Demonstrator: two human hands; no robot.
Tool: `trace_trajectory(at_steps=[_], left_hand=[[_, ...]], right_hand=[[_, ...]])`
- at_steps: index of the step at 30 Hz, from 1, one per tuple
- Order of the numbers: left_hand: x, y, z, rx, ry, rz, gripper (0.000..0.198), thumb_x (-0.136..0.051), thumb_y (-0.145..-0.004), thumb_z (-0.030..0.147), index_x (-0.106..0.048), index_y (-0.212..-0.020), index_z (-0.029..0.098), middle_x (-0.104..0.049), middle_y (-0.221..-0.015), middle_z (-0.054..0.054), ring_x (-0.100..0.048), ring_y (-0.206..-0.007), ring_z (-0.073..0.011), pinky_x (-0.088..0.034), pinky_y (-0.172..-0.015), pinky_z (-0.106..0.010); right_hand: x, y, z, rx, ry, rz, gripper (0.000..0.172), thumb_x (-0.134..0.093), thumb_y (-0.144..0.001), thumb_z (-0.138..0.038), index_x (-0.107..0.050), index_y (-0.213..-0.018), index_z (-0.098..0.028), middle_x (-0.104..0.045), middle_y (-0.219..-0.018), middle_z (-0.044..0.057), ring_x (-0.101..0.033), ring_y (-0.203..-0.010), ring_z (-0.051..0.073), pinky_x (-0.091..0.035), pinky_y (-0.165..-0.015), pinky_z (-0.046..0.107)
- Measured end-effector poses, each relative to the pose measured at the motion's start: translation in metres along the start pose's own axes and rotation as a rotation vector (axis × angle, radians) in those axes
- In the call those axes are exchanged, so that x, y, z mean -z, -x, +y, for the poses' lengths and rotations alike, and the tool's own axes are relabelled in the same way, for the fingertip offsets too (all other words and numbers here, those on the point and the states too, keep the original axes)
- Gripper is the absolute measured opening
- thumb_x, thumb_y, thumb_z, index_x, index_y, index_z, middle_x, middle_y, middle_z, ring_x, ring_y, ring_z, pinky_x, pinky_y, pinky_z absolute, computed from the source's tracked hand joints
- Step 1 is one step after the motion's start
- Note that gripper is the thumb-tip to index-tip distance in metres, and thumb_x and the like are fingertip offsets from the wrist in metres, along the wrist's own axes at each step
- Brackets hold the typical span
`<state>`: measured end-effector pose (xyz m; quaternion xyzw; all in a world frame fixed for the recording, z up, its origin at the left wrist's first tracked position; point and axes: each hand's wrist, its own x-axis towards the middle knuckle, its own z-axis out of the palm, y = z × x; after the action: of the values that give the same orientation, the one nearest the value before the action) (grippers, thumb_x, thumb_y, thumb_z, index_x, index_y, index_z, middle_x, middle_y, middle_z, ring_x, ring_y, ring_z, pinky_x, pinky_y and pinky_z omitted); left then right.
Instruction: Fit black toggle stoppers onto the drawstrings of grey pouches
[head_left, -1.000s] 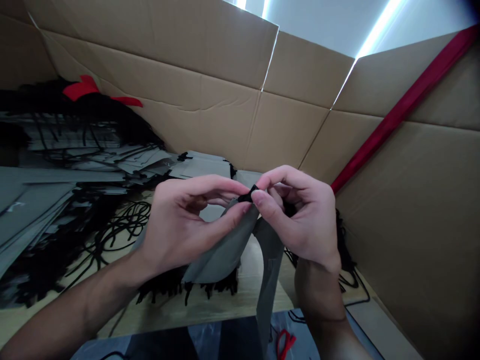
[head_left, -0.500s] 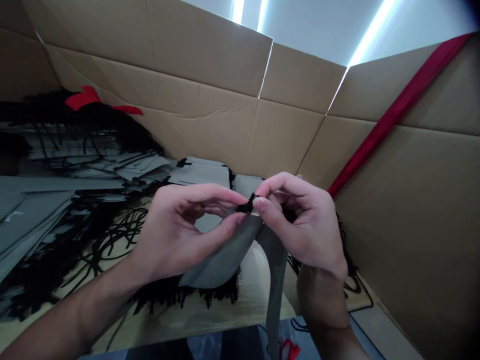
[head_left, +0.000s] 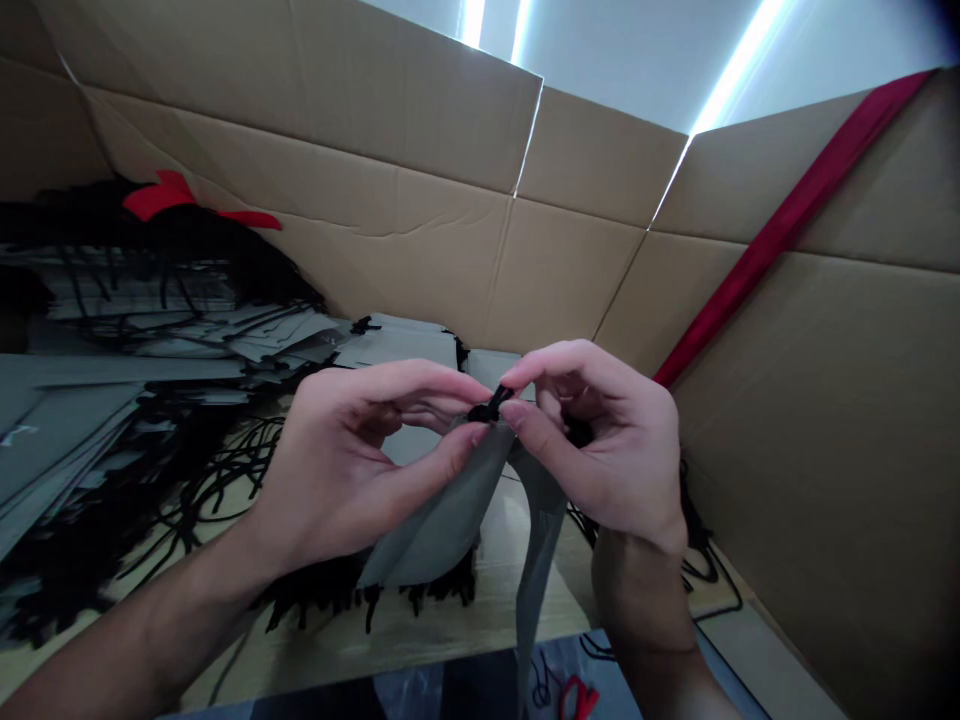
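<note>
Two grips clamped on black cord [head_left: 487,408] | left hand [head_left: 352,470], right hand [head_left: 600,450] | grey bag [head_left: 442,520] hangs below, collapsed

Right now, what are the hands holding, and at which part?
The left hand and the right hand pinch a black cord by its end, at the top edge of a grey bag.

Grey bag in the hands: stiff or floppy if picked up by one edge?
Probably semi-stiff, like card paper: the grey bag hangs in broad smooth curves, not limp folds. Likely light: the left hand carries it by a fingertip pinch on its top edge, and the right hand pinches the black cord there. Held so, it would probably flex and swing.
</note>
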<state>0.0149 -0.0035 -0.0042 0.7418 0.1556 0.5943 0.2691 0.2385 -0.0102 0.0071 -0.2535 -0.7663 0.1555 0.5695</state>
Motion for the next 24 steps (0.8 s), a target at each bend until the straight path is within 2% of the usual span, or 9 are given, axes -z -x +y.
trace_trajectory(at_steps=[2,6,12,17,21,24], left_hand=[[0.0,0.0,0.0,-0.007,-0.015,0.008,0.032,-0.092,-0.093,0.007,-0.092,-0.116,0.029,-0.092,-0.1,0.003,-0.089,-0.087,-0.014,-0.074,-0.085,-0.015],[-0.002,0.002,-0.002,-0.015,-0.048,0.024,0.03,-0.091,-0.094,0.008,-0.091,-0.116,0.028,-0.092,-0.101,0.003,-0.089,-0.088,-0.015,-0.075,-0.084,-0.017],[-0.002,0.005,-0.006,-0.019,-0.068,0.032,0.04,-0.093,-0.095,0.012,-0.088,-0.13,0.03,-0.092,-0.108,0.003,-0.09,-0.1,-0.0161,-0.073,-0.093,-0.02],[-0.001,0.007,-0.01,-0.081,-0.178,0.014,0.046,-0.09,-0.098,0.013,-0.087,-0.137,0.036,-0.092,-0.123,0.004,-0.088,-0.098,-0.0147,-0.071,-0.093,-0.023],[-0.002,0.008,-0.01,-0.069,-0.244,0.062,0.031,-0.091,-0.098,0.018,-0.09,-0.126,0.032,-0.093,-0.114,0.002,-0.088,-0.092,-0.0174,-0.072,-0.086,-0.028],[-0.002,0.008,-0.009,-0.07,-0.233,0.072,0.026,-0.093,-0.095,0.017,-0.092,-0.118,0.03,-0.093,-0.106,0.003,-0.086,-0.083,-0.0155,-0.071,-0.078,-0.025]], right_hand=[[-0.001,0.0,-0.001,0.005,-0.011,-0.005,0.013,-0.086,-0.101,-0.017,-0.084,-0.111,-0.024,-0.059,-0.072,-0.006,-0.046,-0.056,0.009,-0.039,-0.049,0.026],[-0.003,0.0,-0.002,-0.038,-0.049,0.001,0.016,-0.088,-0.1,-0.019,-0.084,-0.114,-0.025,-0.063,-0.076,-0.006,-0.044,-0.054,0.008,-0.039,-0.048,0.025],[-0.005,0.001,0.0,-0.073,-0.018,0.021,0.01,-0.086,-0.102,-0.02,-0.084,-0.109,-0.025,-0.049,-0.066,-0.008,-0.042,-0.055,0.01,-0.036,-0.05,0.027],[-0.003,0.001,0.0,-0.065,0.002,0.007,0.011,-0.085,-0.102,-0.018,-0.086,-0.112,-0.024,-0.053,-0.069,-0.007,-0.043,-0.058,0.01,-0.036,-0.053,0.027],[-0.002,0.0,-0.001,-0.055,0.036,0.003,0.011,-0.083,-0.103,-0.018,-0.088,-0.11,-0.025,-0.058,-0.072,-0.005,-0.047,-0.058,0.011,-0.039,-0.053,0.028],[-0.002,0.0,0.0,-0.037,0.015,0.001,0.008,-0.084,-0.104,-0.02,-0.089,-0.109,-0.024,-0.066,-0.076,-0.003,-0.049,-0.059,0.011,-0.039,-0.051,0.027]])
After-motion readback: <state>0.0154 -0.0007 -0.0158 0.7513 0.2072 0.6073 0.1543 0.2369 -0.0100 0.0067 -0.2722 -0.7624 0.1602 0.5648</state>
